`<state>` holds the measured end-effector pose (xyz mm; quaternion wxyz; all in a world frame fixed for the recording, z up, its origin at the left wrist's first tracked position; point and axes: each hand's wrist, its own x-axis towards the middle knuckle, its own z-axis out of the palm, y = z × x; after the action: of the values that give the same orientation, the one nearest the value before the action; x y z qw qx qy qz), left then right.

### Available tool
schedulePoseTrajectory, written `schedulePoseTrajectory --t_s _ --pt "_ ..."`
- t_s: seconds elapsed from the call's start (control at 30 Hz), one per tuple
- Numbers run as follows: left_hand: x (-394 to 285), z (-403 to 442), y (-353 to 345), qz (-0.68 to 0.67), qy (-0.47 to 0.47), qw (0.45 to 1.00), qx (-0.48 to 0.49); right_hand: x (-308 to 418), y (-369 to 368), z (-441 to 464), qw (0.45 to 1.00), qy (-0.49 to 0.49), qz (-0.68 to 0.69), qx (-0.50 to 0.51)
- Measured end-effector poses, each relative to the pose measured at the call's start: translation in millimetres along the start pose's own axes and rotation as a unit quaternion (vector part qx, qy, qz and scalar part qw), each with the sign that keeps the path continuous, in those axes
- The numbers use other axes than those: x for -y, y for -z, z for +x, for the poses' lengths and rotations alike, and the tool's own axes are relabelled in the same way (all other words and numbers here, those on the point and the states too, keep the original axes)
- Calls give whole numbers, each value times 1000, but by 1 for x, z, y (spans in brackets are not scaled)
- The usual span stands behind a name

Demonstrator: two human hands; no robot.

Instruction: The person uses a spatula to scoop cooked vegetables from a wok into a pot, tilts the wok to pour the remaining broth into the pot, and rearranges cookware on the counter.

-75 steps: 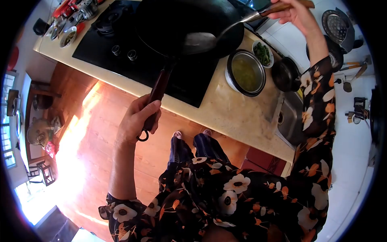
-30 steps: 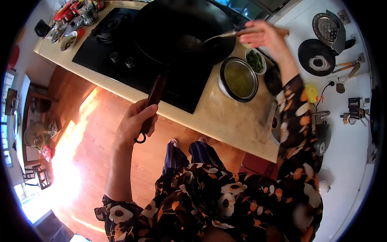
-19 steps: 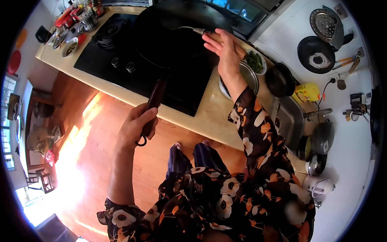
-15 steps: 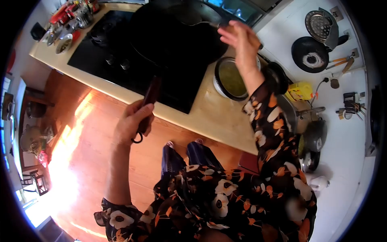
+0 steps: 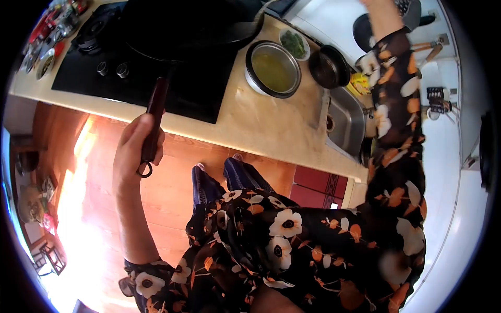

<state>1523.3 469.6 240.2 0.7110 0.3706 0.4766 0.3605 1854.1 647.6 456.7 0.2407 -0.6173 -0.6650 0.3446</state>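
My left hand (image 5: 136,143) is wrapped round the dark brown handle (image 5: 157,107) of a large black wok (image 5: 182,31), which sits over the black stove (image 5: 201,99). The wok's inside is too dark to make out. Up at the top right edge, my right hand (image 5: 383,8) reaches towards the wall, close to a hanging black frying pan (image 5: 361,32). Its fingers lie outside the picture, so whether it holds anything is hidden. A white pot (image 5: 274,70) of yellowish-green liquid stands on the counter right of the stove.
Behind the pot are a bowl of green vegetables (image 5: 295,44) and a dark pan (image 5: 329,68). A metal sink (image 5: 347,120) is set in the counter (image 5: 266,122) at right. Utensils (image 5: 438,101) hang on the wall; jars and dishes (image 5: 47,62) crowd the far left.
My right arm has moved from above the pot up and right towards the wall. My view has shifted right, showing the sink and vegetable bowl. My left hand still grips the wok handle.
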Motion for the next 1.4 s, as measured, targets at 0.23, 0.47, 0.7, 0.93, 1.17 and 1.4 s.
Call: schedulePoseTrajectory --t_s 0.23,0.47,0.7,0.93,1.17,1.4 --pt "134 13 -38 -205 25 978 39 -140 -116 -62 976 133 169 -34" --pt "135 114 -178 -162 39 985 51 -316 -89 -68 912 12 -211 -351" --pt "172 161 -217 -190 -112 971 -95 -403 -75 -111 962 -86 248 -70" --pt "166 141 -221 -86 -150 981 -86 -412 -101 -137 921 -84 338 -176" --pt "140 89 -294 -49 -82 995 11 -379 -55 -292 838 -203 383 -331" --pt "208 44 -416 -51 7 984 172 -435 -16 -466 789 -237 372 -428"
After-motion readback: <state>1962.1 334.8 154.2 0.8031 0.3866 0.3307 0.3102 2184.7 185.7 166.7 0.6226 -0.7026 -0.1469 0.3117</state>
